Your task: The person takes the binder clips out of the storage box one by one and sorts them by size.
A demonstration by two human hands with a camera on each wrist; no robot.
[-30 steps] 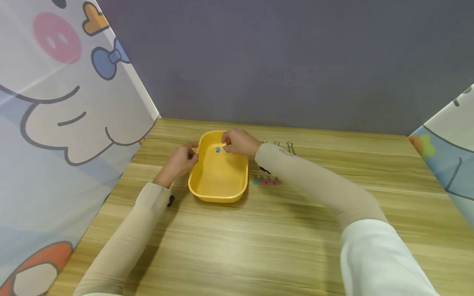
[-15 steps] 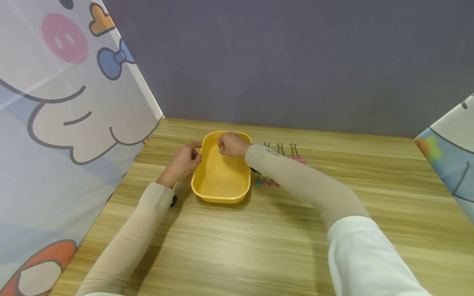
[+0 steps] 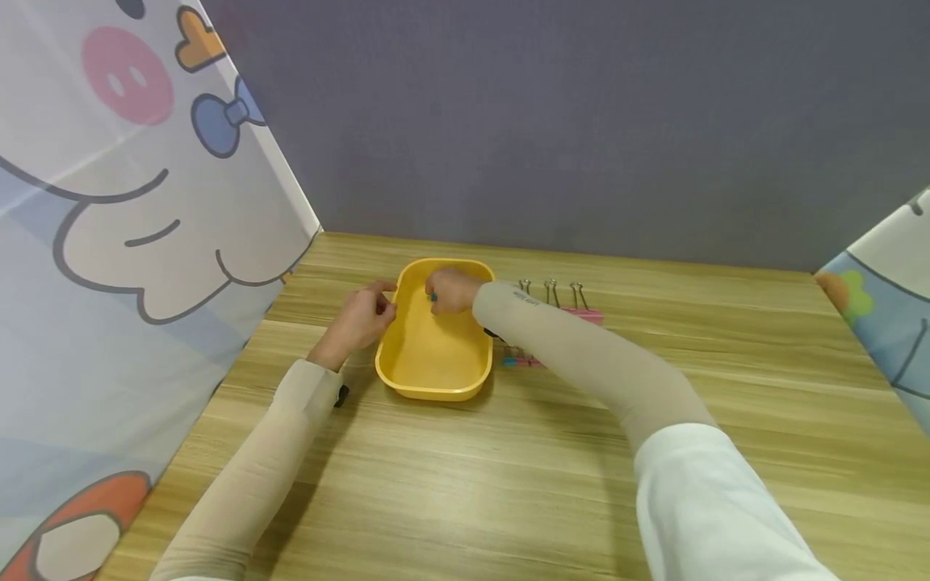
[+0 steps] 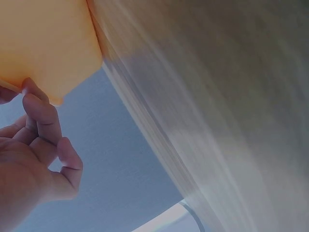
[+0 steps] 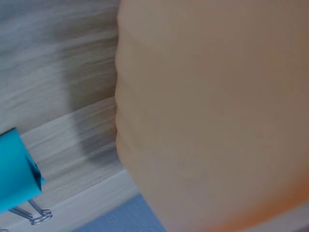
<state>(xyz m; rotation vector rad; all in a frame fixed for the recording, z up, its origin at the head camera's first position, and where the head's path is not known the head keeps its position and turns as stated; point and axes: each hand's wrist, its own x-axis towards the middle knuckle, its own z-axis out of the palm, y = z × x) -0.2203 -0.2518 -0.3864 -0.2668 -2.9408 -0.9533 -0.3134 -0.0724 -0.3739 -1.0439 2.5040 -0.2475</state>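
Note:
A yellow plastic tray (image 3: 430, 355) stands on the wooden table. My left hand (image 3: 356, 321) pinches its left rim between thumb and fingers; the left wrist view has the same fingers at the edge of the tray wall (image 4: 53, 46). Inside the far half of the tray is my right hand (image 3: 454, 290), fingers curled and pointing down. A small blue binder clip (image 3: 433, 298) shows at those fingertips, mostly hidden by them. The right hand (image 5: 207, 106) fills most of the right wrist view, its fingertips out of sight there.
Right of the tray, large binder clips, one of them pink (image 3: 592, 315), stand with wire handles up, partly behind the right sleeve. A teal binder clip (image 5: 17, 169) shows in the right wrist view. Small blue and pink clips (image 3: 519, 362) lie in a nearer row. A grey panel (image 3: 545, 145) rises behind.
My right hand has moved left and lower into the tray with the blue binder clip, uncovering the large pink clip. The left hand keeps its hold on the rim.

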